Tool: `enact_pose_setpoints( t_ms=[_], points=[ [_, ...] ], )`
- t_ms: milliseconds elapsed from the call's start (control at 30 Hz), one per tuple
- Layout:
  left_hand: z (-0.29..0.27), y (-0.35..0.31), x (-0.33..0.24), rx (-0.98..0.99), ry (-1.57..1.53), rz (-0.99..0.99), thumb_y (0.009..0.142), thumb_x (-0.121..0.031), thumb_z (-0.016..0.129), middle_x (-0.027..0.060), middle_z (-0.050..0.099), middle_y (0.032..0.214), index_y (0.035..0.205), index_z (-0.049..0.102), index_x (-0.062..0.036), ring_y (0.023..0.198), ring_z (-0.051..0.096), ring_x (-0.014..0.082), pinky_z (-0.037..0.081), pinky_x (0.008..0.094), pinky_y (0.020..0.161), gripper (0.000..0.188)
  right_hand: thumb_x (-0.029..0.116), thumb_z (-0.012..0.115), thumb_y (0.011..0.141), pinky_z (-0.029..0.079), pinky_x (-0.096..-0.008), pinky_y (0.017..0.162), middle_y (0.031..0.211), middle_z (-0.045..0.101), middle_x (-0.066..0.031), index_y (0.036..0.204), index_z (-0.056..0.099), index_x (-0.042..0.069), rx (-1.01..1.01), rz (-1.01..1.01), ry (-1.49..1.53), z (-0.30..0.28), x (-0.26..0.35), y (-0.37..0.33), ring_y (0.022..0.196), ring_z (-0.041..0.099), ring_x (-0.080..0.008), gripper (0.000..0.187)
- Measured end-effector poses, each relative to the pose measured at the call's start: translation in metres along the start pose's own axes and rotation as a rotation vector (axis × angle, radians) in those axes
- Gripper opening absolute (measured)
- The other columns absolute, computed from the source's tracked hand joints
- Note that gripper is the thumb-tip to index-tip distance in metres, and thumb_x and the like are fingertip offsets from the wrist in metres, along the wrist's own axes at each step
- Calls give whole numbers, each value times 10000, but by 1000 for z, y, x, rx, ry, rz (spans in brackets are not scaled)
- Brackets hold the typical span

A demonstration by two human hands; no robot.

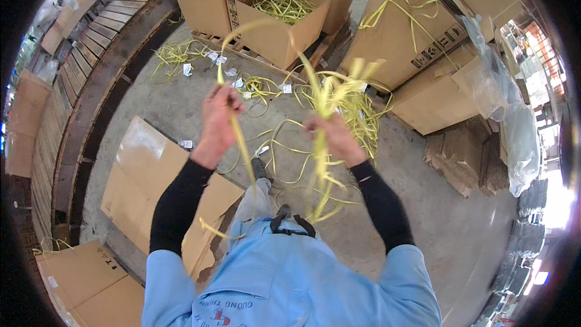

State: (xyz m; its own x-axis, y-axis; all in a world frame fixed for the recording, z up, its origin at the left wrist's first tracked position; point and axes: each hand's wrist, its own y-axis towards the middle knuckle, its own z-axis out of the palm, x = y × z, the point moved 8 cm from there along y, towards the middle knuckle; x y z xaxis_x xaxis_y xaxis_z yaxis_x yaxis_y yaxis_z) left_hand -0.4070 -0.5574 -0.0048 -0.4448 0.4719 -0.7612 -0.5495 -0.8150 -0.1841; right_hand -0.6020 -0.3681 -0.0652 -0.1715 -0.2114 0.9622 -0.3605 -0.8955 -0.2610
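Observation:
My left hand is closed around a single yellow strap, which hangs below it and curls near my waist. Above, the strap arcs over toward the right. My right hand grips a bunch of yellow straps, blurred by motion, with loose ends sticking up and trailing down. Behind and beyond that hand, a tangled pile of yellow straps lies on the concrete floor. More loose strap loops spread across the floor between my hands.
An open cardboard box full of yellow straps stands ahead on a wooden pallet. Large cartons lean at the right. A curved slatted conveyor runs along the left. Flat cardboard lies left of my feet. White paper labels litter the floor.

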Motion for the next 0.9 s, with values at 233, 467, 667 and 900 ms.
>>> enact_pose_setpoints(
  t_ms=[233,467,667,900],
  points=[
    [40,128,-12,-194,-371,271,960,-105,554,-16,460,651,774,416,-134,561,422,97,397,282,540,233,304,529,1005,554,-318,656,913,653,-74,1187,538,18,29,134,646,132,38,92,766,653,-170,338],
    [12,223,-80,-97,50,75,950,-228,581,6,542,942,1005,480,-98,838,522,130,465,314,722,173,177,661,910,454,-235,478,732,568,6,1056,584,26,222,21,105,120,106,224,553,530,-79,224],
    [-62,221,-51,150,106,-110,1014,-273,488,235,500,1386,1254,319,-102,1218,539,362,492,482,915,340,124,730,809,512,-276,569,837,651,-44,1152,621,-1,142,-277,-735,68,180,400,651,585,-98,382],
    [-343,83,105,-776,190,-232,994,-454,467,200,386,1500,1514,208,-67,1357,405,370,371,487,1069,698,166,704,832,531,-316,579,769,687,-100,1042,672,-11,-31,-486,-635,-16,334,581,607,617,-124,276]
  ],
)
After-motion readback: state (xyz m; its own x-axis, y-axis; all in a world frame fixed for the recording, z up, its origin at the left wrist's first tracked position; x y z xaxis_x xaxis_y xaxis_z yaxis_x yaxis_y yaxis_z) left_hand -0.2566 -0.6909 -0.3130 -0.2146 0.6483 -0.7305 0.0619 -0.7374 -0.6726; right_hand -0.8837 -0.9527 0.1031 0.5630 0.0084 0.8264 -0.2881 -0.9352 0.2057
